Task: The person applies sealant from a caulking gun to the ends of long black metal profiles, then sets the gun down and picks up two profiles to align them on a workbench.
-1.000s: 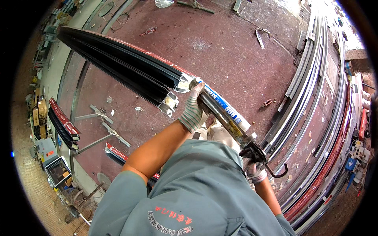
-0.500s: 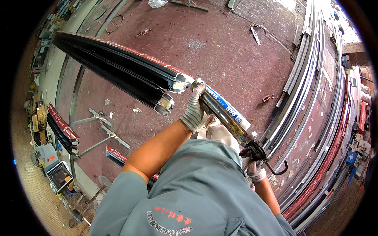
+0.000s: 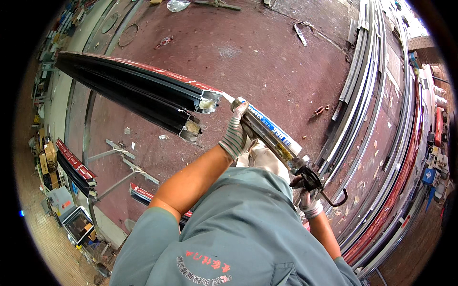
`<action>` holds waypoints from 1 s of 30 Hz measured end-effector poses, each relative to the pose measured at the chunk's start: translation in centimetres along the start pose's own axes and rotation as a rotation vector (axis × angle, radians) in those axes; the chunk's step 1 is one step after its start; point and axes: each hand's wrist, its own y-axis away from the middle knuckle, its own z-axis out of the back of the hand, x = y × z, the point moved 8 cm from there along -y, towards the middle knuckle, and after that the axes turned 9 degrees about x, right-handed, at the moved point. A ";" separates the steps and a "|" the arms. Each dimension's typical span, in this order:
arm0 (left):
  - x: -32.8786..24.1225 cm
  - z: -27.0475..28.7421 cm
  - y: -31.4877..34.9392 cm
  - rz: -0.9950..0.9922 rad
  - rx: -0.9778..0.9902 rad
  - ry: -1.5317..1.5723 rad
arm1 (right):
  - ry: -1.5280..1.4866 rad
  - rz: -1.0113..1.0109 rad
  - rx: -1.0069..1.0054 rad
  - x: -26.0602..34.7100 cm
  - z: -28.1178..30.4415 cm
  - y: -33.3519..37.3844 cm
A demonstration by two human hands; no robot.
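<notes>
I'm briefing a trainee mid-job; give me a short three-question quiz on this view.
1. True or false: the left hand grips the front of the caulk gun.
2. Where does the nozzle point? A) at the floor B) at the end of the dark profile C) at the shirt
3. Which hand holds the gun's trigger handle?

Key: 1 true. 2 B. 3 the right hand.
</notes>
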 end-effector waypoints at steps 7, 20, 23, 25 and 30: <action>1.3 0.5 -0.1 0.075 -0.061 -0.039 | -0.043 0.009 0.015 -1.9 0.1 1.4; 0.4 0.5 0.8 0.060 -0.034 -0.010 | -0.052 0.038 0.034 -1.7 -0.1 1.0; 0.2 0.8 1.2 0.037 -0.040 -0.014 | -0.043 -0.001 0.045 -1.6 -0.3 1.0; 0.4 1.0 1.5 0.055 -0.032 -0.002 | -0.049 -0.019 0.040 -1.6 -0.3 1.2; 0.8 1.8 1.8 0.082 -0.020 0.024 | -0.040 -0.031 0.017 -0.7 -0.4 1.2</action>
